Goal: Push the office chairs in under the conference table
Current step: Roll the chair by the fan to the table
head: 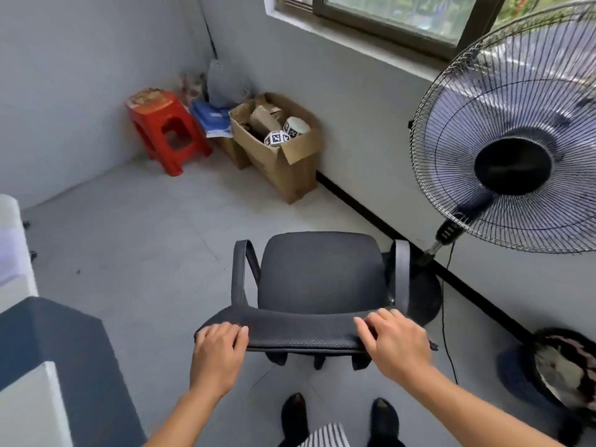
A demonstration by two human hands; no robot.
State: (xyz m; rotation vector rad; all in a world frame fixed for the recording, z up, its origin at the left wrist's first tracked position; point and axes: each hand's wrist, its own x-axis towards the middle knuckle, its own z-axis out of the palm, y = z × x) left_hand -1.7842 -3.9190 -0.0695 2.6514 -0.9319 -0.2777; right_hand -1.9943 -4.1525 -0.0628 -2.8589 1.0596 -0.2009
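Note:
A black office chair point(322, 272) with mesh backrest and two armrests stands on the tiled floor in front of me, its seat facing away toward the window wall. My left hand point(219, 350) grips the left end of the backrest's top edge. My right hand point(396, 340) grips the right end of the same edge. A dark-topped table point(54, 343) with a white edge shows at the lower left, beside the chair; how far it extends is cut off by the frame.
A standing fan point(512, 140) with its round base and cord stands right of the chair by the wall. A red plastic stool point(164, 127), a cardboard box point(283, 153) and bags fill the far corner. Another chair point(561, 372) sits at right. Open floor lies ahead left.

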